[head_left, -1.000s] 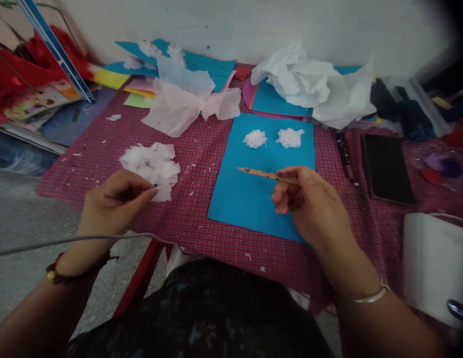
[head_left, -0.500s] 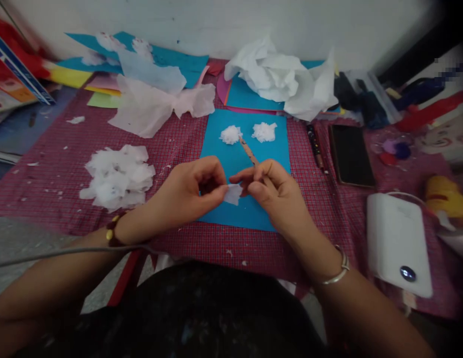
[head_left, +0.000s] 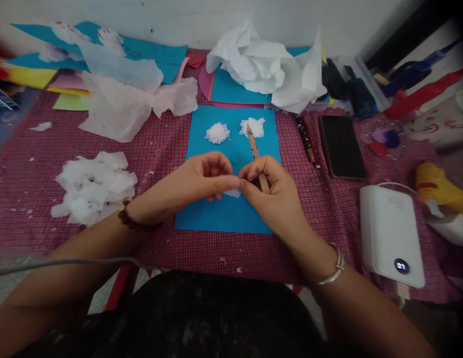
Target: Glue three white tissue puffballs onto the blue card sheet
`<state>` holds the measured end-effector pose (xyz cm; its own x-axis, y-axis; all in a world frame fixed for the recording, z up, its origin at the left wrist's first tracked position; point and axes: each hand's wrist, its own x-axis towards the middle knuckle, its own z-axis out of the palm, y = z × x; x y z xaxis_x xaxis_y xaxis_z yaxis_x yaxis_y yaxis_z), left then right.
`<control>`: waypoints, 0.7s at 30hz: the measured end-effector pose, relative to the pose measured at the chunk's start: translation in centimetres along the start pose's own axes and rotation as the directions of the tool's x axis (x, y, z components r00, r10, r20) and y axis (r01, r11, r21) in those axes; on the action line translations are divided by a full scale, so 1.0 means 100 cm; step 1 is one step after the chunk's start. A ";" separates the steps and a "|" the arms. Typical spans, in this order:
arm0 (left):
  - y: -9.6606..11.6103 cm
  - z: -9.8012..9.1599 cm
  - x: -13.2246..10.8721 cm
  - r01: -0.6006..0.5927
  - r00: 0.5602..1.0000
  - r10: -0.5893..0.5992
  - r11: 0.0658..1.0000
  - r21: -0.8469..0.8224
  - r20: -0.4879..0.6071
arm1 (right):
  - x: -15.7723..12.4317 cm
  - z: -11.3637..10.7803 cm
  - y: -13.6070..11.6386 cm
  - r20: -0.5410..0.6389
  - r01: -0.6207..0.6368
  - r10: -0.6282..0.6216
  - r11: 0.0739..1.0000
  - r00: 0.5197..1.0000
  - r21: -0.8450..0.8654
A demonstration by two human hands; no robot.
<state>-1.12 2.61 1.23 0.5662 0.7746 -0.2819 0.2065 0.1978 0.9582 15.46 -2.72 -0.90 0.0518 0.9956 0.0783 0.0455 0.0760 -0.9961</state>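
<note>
My left hand (head_left: 197,179) pinches a small piece of white tissue paper (head_left: 232,193), partly hidden behind the fingers. Thumb and fingertips of my right hand (head_left: 276,194) meet it at the paper's edge. The same right hand grips a pointed, spotted wooden stick (head_left: 253,145) that slants up between its fingers. Both hands are over a blue paper sheet (head_left: 216,216). Two ruffled white tissue tufts, a left tuft (head_left: 217,133) and a right tuft (head_left: 256,128), sit near the sheet's top; the stick's tip overlaps the right one in view.
A heap of tissue pieces (head_left: 99,184) lies at left on the checked cloth (head_left: 201,256). Crumpled white tissue (head_left: 253,64) and thin sheets (head_left: 115,107) lie behind. To the right are a pen (head_left: 306,141), phone (head_left: 342,146), power bank (head_left: 391,233) and yellow object (head_left: 440,191).
The view has shifted slightly, moving the scene left. My hands have come together, so that the fingertips meet at the tissue piece. The stick now stands steeper, its tip by the right tuft.
</note>
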 end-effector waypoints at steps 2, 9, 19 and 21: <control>-0.004 0.002 -0.003 0.014 1.000 -0.015 0.999 0.051 0.027 | -0.001 0.001 0.000 0.009 -0.014 0.014 1.000 1.000 -0.020; -0.016 0.008 -0.006 0.009 0.997 -0.011 1.000 0.024 0.078 | -0.003 0.001 -0.002 0.012 -0.032 0.032 0.999 0.999 -0.029; -0.009 0.015 -0.016 -0.039 0.989 0.030 0.997 0.062 0.145 | -0.002 -0.007 -0.009 -0.038 0.009 -0.007 0.999 0.999 0.033; -0.009 0.014 -0.014 -0.067 0.995 0.066 0.997 0.022 0.072 | -0.003 -0.006 -0.012 0.017 -0.014 0.014 1.000 1.000 0.013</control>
<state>-0.96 0.45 0.70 0.6343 0.7408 -0.2212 0.1853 0.1321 0.9738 16.02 -3.18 0.30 0.0350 0.9974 0.0634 0.0319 0.0623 -0.9975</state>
